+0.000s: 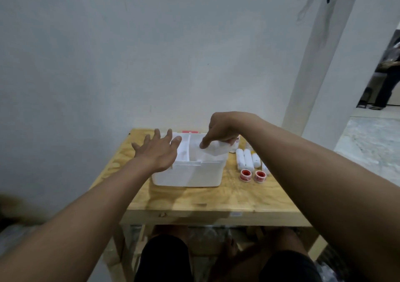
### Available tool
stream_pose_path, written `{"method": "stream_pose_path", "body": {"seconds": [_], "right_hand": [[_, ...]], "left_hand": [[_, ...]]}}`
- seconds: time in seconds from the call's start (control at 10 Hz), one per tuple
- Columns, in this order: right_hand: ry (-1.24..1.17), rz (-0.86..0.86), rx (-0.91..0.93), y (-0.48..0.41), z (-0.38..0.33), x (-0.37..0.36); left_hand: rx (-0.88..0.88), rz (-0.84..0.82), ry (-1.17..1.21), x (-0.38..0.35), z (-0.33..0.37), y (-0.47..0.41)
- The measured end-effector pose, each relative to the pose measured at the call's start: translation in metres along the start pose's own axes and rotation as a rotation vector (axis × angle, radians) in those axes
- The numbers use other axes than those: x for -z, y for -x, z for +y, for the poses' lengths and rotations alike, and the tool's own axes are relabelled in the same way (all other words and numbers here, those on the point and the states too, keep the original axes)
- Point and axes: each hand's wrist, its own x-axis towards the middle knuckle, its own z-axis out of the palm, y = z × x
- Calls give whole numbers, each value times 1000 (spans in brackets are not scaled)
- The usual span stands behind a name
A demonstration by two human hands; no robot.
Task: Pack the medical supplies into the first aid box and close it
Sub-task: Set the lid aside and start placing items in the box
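Right hand (220, 130) was pinching a white packet (217, 148) over the open first aid box (188, 173) near the surface's far edge; left hand (159, 149) hovered spread, empty. I'd steady the box, then drop it in flat.

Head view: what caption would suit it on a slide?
Right hand lowers a white packet into the open first aid box.

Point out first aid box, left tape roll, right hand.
first aid box (188, 176): head view, front wall.
left tape roll (245, 175): head view, red top face.
right hand (220, 130): head view, back of the hand, holding a white packet over the box.
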Motion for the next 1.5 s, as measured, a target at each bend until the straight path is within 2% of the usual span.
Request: {"method": "stream_pose_path", "body": {"seconds": [0.2,0.5,0.8,1.0,1.2,1.5], "right_hand": [[17,-101,-38,-19,-10,-13],[96,-220,-41,-37,-22,-43],[213,-168,-31,-58,-13,-60],[195,-188,-49,-62,-15,-64],[97,-235,-42,-59,-18,-66],[-5,-200,-14,-59,-20,-71]], "left_hand": [[4,-76,-44,0,0,-2],[-13,-94,-116,1,2,-1],[-12,-98,-124,0,2,-2],[-9,-92,-123,-1,2,-2],[-8,-82,-132,-1,2,-2],[-6,-80,-126,-1,2,-2]]}}
